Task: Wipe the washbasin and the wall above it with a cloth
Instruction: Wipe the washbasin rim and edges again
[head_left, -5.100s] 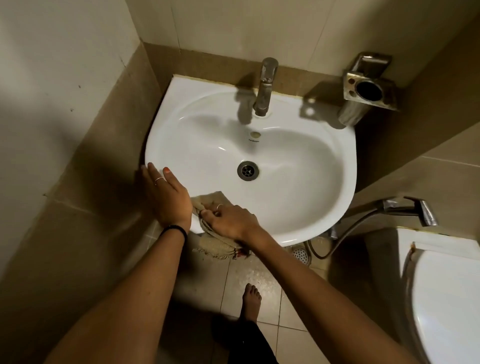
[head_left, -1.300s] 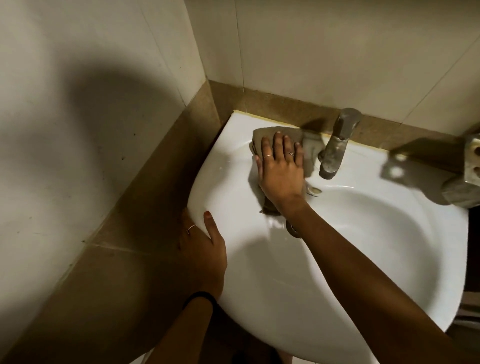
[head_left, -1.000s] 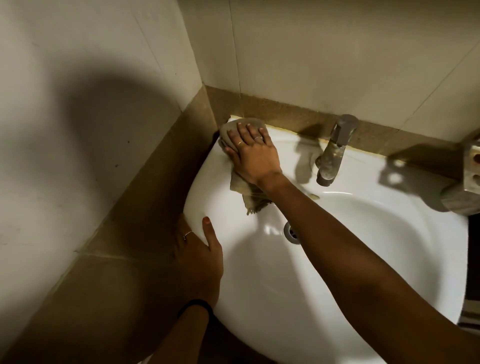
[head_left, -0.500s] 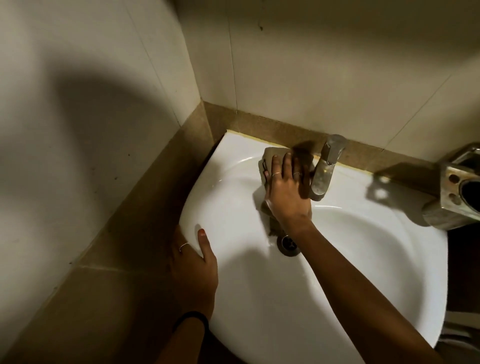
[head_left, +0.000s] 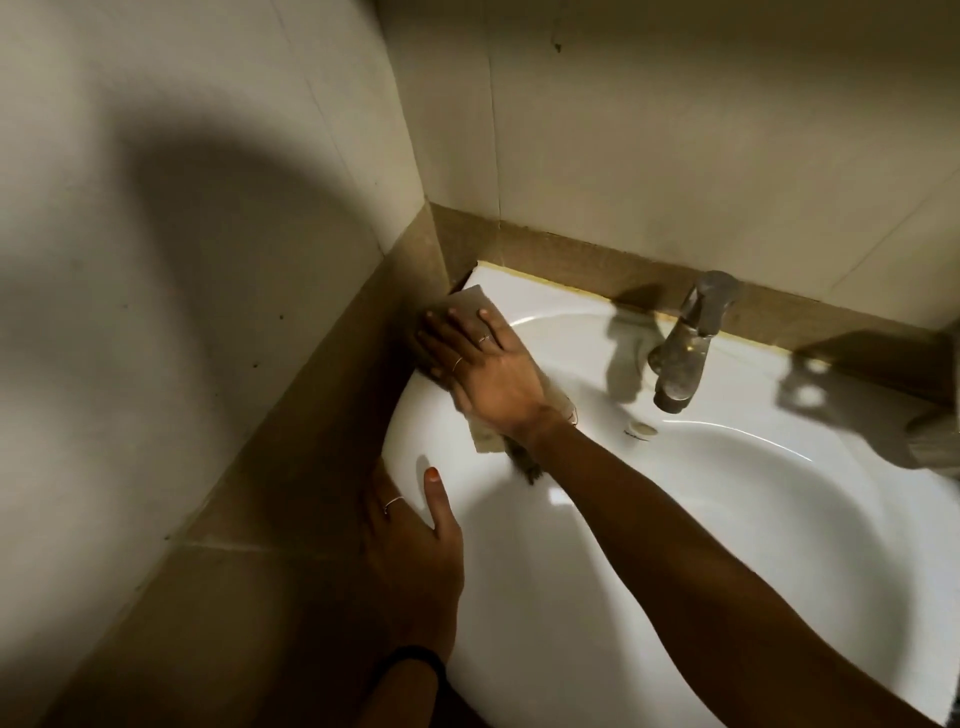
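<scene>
The right hand (head_left: 485, 366) has slid the cloth (head_left: 470, 301) away from the tap (head_left: 685, 343), back to the far-left corner of the washbasin (head_left: 753, 545). Its fingers lie straight and spread, pressing the cloth flat on the rim, right against the brown side tiles. The cloth's long axis runs from that corner toward the bowl, its frayed end trailing under the wrist. The wall (head_left: 701, 130) rises just beyond the fingertips, so this hand is nearer it. The left hand (head_left: 415, 551) grips the near-left rim, thumb on top. No readable writing shows anywhere.
</scene>
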